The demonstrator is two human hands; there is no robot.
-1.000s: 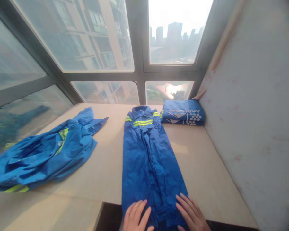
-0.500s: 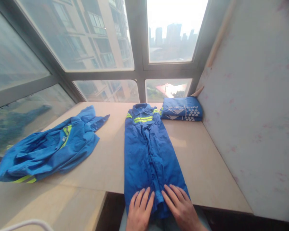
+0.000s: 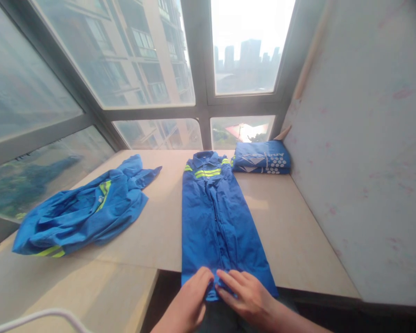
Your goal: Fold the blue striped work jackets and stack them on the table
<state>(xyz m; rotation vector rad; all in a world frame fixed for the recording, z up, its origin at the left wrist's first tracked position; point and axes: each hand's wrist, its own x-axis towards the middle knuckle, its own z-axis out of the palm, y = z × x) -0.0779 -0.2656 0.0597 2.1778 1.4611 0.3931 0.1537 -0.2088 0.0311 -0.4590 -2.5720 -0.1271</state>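
Note:
A blue garment (image 3: 222, 222) with yellow-green reflective stripes lies lengthwise on the table, its collar toward the window and its near end at the table's front edge. My left hand (image 3: 193, 296) is closed on the near end, fingers curled at the middle of the fabric. Just right of it, my right hand (image 3: 244, 293) pinches the same end between thumb and fingers. The two hands almost touch.
Another blue garment (image 3: 90, 203) lies crumpled at the left of the table (image 3: 152, 231). A folded blue bundle with white print (image 3: 261, 157) sits at the back right, near the wall (image 3: 360, 162). A white cable (image 3: 45, 313) curves at the bottom left.
Both hands have moved together toward the middle of the near end and their flat, spread fingers have closed on the fabric. The view has shifted slightly.

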